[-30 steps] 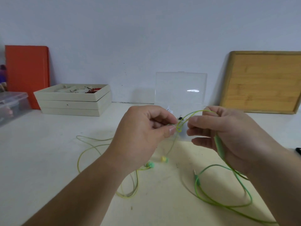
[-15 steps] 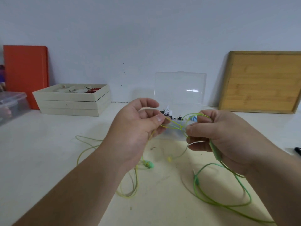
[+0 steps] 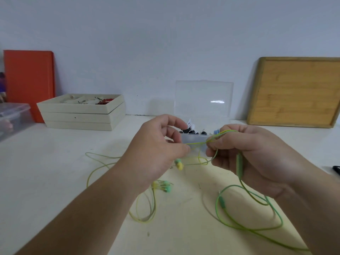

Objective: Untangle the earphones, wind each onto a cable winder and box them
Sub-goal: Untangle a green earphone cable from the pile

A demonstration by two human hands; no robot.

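So both hands were up off the table, left hand pinching the earphone cable and right hand curled round its other strands, holding the snarl taut between them, probably to spot the crossings. Loose loops trailed on the table; the open clear box sat just behind, handy for later.

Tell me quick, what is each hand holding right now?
Left hand: closed, pinches the yellow-green earphone cable.
Right hand: closed, grips the same cable, which loops over its top.
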